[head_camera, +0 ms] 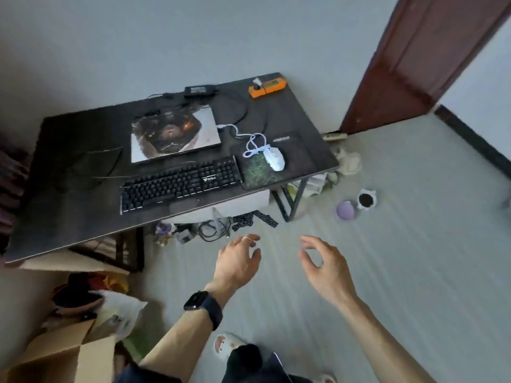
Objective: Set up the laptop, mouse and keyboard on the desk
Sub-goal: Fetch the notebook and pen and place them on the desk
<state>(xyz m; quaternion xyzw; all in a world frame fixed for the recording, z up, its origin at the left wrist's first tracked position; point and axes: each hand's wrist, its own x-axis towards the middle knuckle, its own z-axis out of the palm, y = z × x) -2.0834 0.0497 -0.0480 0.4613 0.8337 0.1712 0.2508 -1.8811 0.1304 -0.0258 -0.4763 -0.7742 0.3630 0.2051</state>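
Black keyboard [179, 183] logo unreadable | left grip [237, 261], right grip [323, 265] loosely spread, empty

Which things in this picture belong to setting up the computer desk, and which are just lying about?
For the job: laptop, keyboard, mouse, mouse mat, charger, desk.
Lying about: cardboard box, purple ball, slipper, floor cables.

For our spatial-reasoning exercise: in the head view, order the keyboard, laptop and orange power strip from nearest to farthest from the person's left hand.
1. The keyboard, at the near edge of the desk, closest to the left hand.
2. The laptop, closed, behind the keyboard.
3. The orange power strip, at the far right corner.
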